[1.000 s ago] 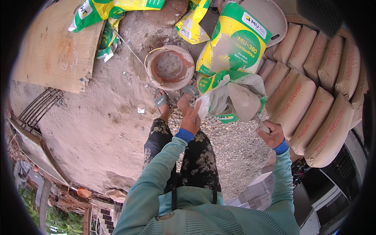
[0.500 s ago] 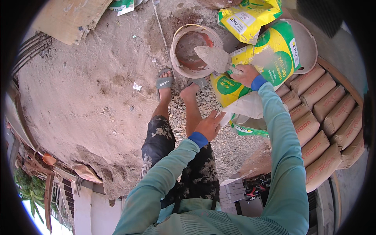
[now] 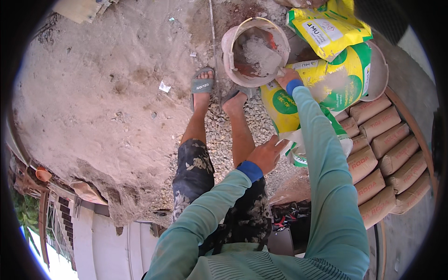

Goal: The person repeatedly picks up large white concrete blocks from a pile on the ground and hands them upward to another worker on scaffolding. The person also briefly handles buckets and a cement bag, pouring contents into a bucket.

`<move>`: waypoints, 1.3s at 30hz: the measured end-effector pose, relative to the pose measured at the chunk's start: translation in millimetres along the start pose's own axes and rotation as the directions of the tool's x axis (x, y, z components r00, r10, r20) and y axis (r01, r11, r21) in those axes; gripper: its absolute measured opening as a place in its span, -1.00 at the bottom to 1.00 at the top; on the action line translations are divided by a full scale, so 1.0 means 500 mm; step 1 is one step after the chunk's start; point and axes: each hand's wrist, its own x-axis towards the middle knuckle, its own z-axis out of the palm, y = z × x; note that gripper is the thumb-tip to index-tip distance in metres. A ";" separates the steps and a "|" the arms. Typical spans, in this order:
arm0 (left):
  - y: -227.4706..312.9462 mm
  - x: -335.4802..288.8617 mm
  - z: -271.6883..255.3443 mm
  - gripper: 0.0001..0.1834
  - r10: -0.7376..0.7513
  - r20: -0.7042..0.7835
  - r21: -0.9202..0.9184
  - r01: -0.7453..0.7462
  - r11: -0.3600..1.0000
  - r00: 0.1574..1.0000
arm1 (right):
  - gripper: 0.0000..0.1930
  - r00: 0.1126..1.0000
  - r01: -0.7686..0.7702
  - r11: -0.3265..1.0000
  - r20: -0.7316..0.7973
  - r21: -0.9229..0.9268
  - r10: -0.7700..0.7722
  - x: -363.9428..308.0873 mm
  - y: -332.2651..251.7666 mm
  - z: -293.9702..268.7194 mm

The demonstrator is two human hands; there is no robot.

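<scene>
My right hand [image 3: 288, 78] is closed around the handle of a trowel [image 3: 269, 62], whose blade is tipped inside a bucket [image 3: 227, 52]. Grey powder [image 3: 253, 48] lies loose in the bucket beside the blade, over a reddish, crusted inside wall. Lying on its side to the right is a yellow and green bag [image 3: 284, 103], dusted with powder, its opened mouth toward me. At that mouth, my left hand [image 3: 265, 156] pinches the bag's pale edge; the fingertips are partly hidden by the edge.
Another yellow bag [image 3: 329, 32] rests behind, beside a pale round tub [image 3: 380, 70]. Stacked brown paper sacks [image 3: 382, 123] stand on the right. My sandalled feet [image 3: 202, 86] are just left of and below the bucket, on dirt and gravel [image 3: 219, 135]. A wooden board [image 3: 84, 10] lies far left.
My right hand has turned the loaded trowel over into the bucket, and the powder now lies inside it. My left hand stays at the bag's mouth. The whole view has shifted slightly.
</scene>
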 end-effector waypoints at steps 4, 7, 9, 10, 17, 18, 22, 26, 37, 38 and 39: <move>-0.012 -0.009 0.005 -0.32 0.002 -0.007 -0.032 -0.002 0.999 1.000 | -0.60 0.999 -0.035 0.988 0.021 -0.152 0.038 -0.026 -0.038 -0.035; -0.008 -0.009 0.009 -0.31 -0.016 -0.024 0.004 0.016 1.000 1.000 | -0.67 1.000 -0.005 0.959 0.006 -0.282 0.007 -0.063 -0.074 -0.072; 0.002 -0.004 0.014 -0.31 -0.054 -0.023 0.018 0.055 0.998 0.998 | -0.69 0.998 0.012 0.943 -0.061 -0.333 -0.034 -0.079 -0.060 -0.071; 0.006 0.001 0.017 -0.32 -0.083 -0.013 0.012 0.083 0.996 0.996 | -0.70 0.993 0.005 0.939 -0.107 -0.343 -0.044 -0.084 -0.047 -0.069; 0.007 0.045 0.045 -0.33 -0.094 -0.165 0.005 0.096 0.995 0.982 | -0.67 0.969 0.014 0.995 -0.243 -0.098 -0.037 -0.239 -0.002 -0.165; -0.005 0.052 0.063 -0.36 -0.053 -0.228 -0.023 0.049 0.999 0.972 | -0.63 0.952 0.038 0.999 -0.305 0.011 -0.033 -0.280 0.041 -0.173; 0.014 0.064 0.057 -0.52 -0.014 -0.327 -0.025 0.006 1.000 0.945 | -0.51 0.868 0.267 0.912 -0.489 0.312 -0.086 -0.473 0.186 -0.187; 0.028 0.068 0.048 -0.63 -0.057 -0.289 -0.139 0.017 0.990 0.956 | -0.67 0.969 0.049 0.872 -0.234 0.487 0.076 -0.778 0.288 -0.257; 0.046 0.069 0.059 -0.52 -0.030 -0.229 -0.251 -0.029 0.968 0.973 | -0.72 0.955 -0.295 0.935 -0.060 -0.198 0.289 -0.702 0.408 -0.044; 0.046 0.067 0.057 -0.51 -0.016 -0.205 -0.248 -0.036 0.968 0.979 | -0.71 0.953 -0.302 0.927 -0.095 -0.222 0.288 -0.647 0.415 -0.006; 0.049 0.066 0.058 -0.53 -0.022 -0.218 -0.273 -0.039 0.961 0.976 | -0.69 0.949 -0.312 0.918 -0.135 -0.246 0.286 -0.590 0.422 0.029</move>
